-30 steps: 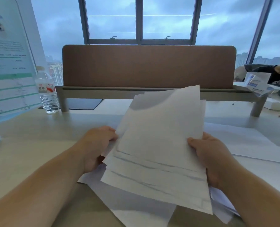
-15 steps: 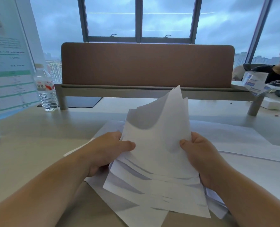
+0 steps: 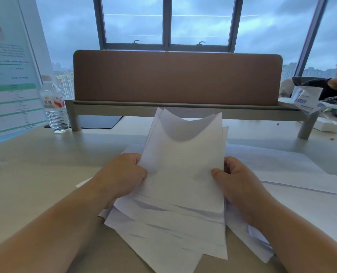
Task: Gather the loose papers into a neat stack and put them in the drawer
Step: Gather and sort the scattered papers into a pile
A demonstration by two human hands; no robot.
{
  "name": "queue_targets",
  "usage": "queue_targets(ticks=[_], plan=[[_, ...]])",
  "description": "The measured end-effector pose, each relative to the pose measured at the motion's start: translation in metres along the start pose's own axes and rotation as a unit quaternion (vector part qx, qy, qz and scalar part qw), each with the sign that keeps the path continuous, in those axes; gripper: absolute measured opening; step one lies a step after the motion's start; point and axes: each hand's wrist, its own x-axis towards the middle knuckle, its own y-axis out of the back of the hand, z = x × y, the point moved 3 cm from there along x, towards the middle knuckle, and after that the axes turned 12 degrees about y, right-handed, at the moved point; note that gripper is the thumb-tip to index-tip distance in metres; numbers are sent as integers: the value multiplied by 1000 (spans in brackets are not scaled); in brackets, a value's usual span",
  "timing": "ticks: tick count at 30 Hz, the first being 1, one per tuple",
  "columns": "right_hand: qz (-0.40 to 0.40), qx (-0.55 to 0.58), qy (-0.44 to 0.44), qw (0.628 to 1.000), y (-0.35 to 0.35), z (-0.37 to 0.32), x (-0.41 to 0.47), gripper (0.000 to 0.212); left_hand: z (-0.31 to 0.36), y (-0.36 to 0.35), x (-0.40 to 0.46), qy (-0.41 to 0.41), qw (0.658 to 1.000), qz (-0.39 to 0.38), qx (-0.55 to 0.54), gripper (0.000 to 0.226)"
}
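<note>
Papers [image 3: 183, 174]: above the tabletop [image 3: 35, 164], narrower and more upright than a second ago, lower edges still fanned.
Left hand [image 3: 122, 174]: grips left edge.
Right hand [image 3: 236, 180]: grips right edge.
Meaning: squaring under way; drawer not visible.

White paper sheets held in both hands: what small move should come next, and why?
Probably tap the bundle of white paper sheets down on the pale wooden desk to square it. The left hand and right hand each have a grip on a side edge, but the lower edges fan out unevenly and the top bows. More loose white sheets lie flat on the right.
</note>
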Motion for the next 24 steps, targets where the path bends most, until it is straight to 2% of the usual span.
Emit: queue_targets(ticks=[3, 7, 11, 13, 16, 18, 21, 24], plan=[[1, 6, -15, 1000, 2, -2, -2, 7, -5, 2, 7, -3, 997, 24, 77, 21], [-7, 4, -26, 1000, 3, -3, -5, 7, -11, 2, 15, 2, 968, 65, 240, 45], [-7, 0, -22, 1000, 2, -5, -7, 9, -11, 5, 15, 0, 959, 84, 270, 45], [-6, 15, -30, 999, 2, -5, -7, 10, -8, 5, 13, -24, 960, 87, 266, 37], [-3, 32, -40, 999, 1, -4, -10, 19, -5, 0, 9, -50, 973, 76, 211, 16], [-2, 54, -47, 997, 1, -4, -8, 33, -5, -1, 11, -51, 990, 65, 115, 11], [-12, 120, -70, 990, 1, -5, -5, 31, -3, 2, 12, -49, 997, 37, -53, 14], [-37, 202, -94, 974, 2, -11, -7, 24, 1, 7, 14, -53, 983, 7, -176, 9]])
